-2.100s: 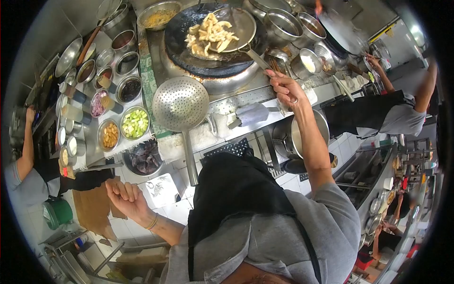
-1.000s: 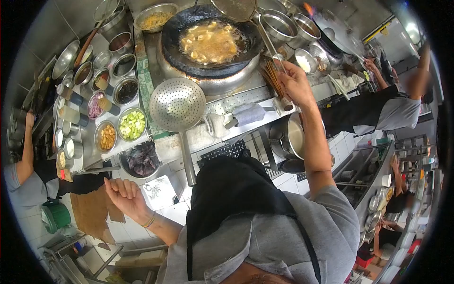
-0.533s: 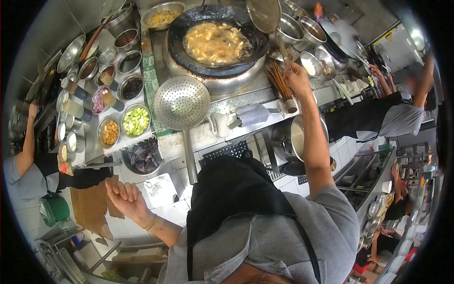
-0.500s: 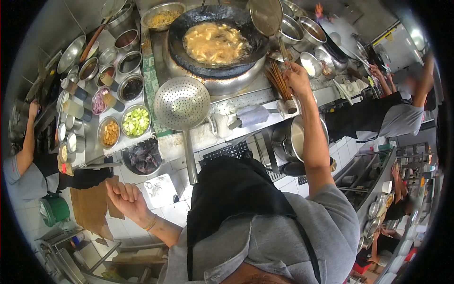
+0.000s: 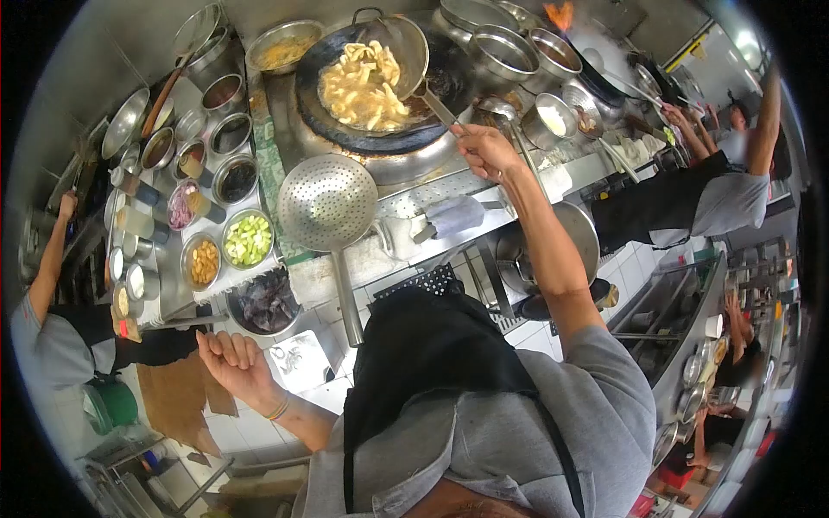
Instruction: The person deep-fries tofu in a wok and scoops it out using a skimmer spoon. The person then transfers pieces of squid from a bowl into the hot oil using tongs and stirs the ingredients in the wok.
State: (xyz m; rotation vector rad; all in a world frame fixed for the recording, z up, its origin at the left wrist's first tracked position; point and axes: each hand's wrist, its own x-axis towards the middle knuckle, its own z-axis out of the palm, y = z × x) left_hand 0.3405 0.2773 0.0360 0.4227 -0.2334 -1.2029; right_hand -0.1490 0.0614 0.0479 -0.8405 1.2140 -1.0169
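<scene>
My right hand (image 5: 488, 154) is closed around the handle of a mesh strainer (image 5: 404, 57), whose bowl dips at the right side of the food in the wok. Pale yellow pieces (image 5: 363, 85) lie in bubbling liquid inside the black wok (image 5: 445, 73). My left hand (image 5: 231, 358) hangs at the lower left with curled fingers and nothing visible in it, near a bowl of dark pieces (image 5: 264, 302). Between my hands, a perforated ladle (image 5: 328, 203) rests on the counter's edge, its handle pointing toward me.
Left of the wok are bowls of green pieces (image 5: 249, 240) and nuts (image 5: 200, 262), plus squeeze bottles (image 5: 141, 224). Metal pots (image 5: 501, 53) stand at the back right. A flame (image 5: 560, 15) rises beyond them. Co-workers' arms (image 5: 52, 250) show at both sides.
My right hand has moved left and slightly down, bringing the strainer from above the wok's right edge to the food. My left hand stays curled. A flame now shows at the back right.
</scene>
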